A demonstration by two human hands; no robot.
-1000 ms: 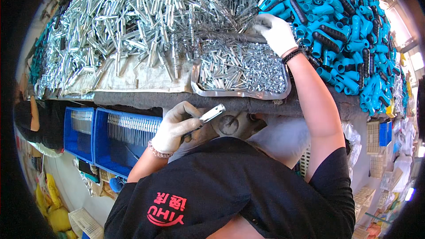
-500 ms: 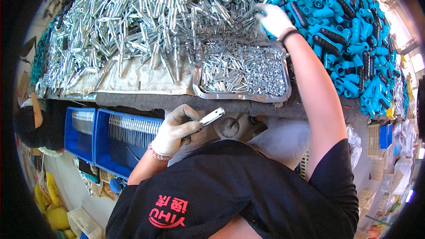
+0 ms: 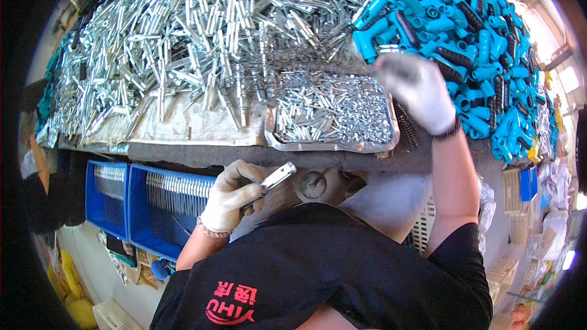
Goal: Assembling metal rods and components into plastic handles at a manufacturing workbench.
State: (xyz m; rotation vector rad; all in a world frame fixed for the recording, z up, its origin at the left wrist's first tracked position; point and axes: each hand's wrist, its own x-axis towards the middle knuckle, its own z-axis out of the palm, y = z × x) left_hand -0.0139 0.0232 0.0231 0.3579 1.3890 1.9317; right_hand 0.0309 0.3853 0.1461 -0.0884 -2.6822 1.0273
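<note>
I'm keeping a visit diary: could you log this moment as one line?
Left hand: holds metal tube | Right hand: blurred, near blue plastic pieces, grip unclear | Tray: holds small metal parts

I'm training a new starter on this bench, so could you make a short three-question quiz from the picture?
1. True or false: the left hand is empty.
2. Which colours make up the heap to the right of the metal tray?
A) red and white
B) teal and black
C) orange and brown
3. Fill the gap: the left hand and the right hand both wear ____.

Key: 1. False: it holds a shiny metal tube. 2. B. 3. Gloves.
</note>
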